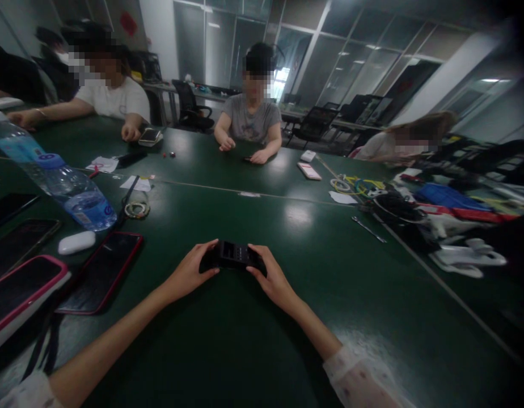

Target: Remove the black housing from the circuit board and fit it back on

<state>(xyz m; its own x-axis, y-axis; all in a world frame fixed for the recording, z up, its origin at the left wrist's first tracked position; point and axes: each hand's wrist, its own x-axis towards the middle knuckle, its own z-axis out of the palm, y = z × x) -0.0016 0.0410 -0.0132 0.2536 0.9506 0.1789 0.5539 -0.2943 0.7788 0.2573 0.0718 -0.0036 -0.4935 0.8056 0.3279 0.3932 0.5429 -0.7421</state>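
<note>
Between my two hands is a small black boxy device with a dark window and a row of small marks on its face; its exact kind I cannot make out. My left hand grips its left end, thumb below and fingers along the top. On the other end, my right hand closes in the same way. The device sits at or just above the green table; which one I cannot tell. Parts of both its ends are hidden by my fingers.
To the left lie a red-edged phone, a pink-cased phone, a white earbud case and water bottles. A wrench-like metal tool and cluttered cables are at right. Several people sit around the table, one person directly opposite.
</note>
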